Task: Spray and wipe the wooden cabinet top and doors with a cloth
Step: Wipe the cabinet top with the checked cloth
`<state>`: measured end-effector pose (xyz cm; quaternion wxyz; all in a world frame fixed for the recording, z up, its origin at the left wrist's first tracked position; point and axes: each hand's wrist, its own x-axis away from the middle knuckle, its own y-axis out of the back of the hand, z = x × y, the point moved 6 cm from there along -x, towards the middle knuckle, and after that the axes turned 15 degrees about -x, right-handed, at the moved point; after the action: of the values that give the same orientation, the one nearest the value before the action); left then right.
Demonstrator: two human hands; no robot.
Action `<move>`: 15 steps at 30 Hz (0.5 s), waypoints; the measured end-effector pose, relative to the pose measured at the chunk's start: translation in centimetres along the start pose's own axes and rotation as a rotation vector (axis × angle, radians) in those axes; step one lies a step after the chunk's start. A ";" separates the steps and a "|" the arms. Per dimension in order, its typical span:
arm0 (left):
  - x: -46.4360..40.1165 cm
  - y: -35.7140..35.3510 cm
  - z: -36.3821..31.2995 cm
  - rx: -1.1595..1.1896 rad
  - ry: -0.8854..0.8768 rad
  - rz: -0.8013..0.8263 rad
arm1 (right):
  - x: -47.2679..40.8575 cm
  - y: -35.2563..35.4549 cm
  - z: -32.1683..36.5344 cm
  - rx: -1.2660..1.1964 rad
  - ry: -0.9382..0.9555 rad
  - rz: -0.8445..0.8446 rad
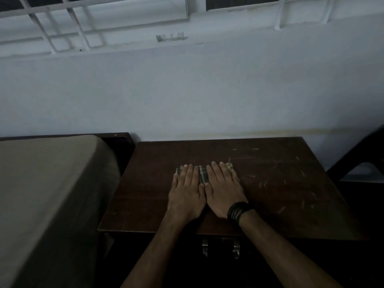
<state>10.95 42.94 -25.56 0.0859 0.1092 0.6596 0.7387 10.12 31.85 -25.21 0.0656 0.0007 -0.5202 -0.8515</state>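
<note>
A dark wooden cabinet top (270,183) with pale scratch marks on its right half fills the middle of the view. A checked green and cream cloth (203,174) lies flat on it near the centre. My left hand (186,192) and my right hand (223,190) lie side by side on the cloth, fingers straight, pressing it down against the wood. A dark band sits on my right wrist. Two metal door handles (220,248) show below the front edge. No spray bottle is in view.
A bed with a tan sheet (52,194) stands close against the cabinet's left side. A pale wall (187,90) rises behind, with a barred window above. A dark piece of furniture (363,163) stands at the right.
</note>
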 end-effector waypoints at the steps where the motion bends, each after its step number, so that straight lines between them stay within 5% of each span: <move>1: 0.9 -0.1 -0.4 -0.003 -0.005 -0.022 | 1.2 0.0 0.1 0.007 0.001 -0.014; 15: -2.0 0.0 -0.5 0.000 -0.025 0.051 | -2.3 0.7 -1.3 -0.023 0.005 0.043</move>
<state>12.77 41.90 -25.67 0.0752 0.1354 0.6553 0.7393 12.58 30.58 -25.31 0.0853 -0.0091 -0.5100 -0.8559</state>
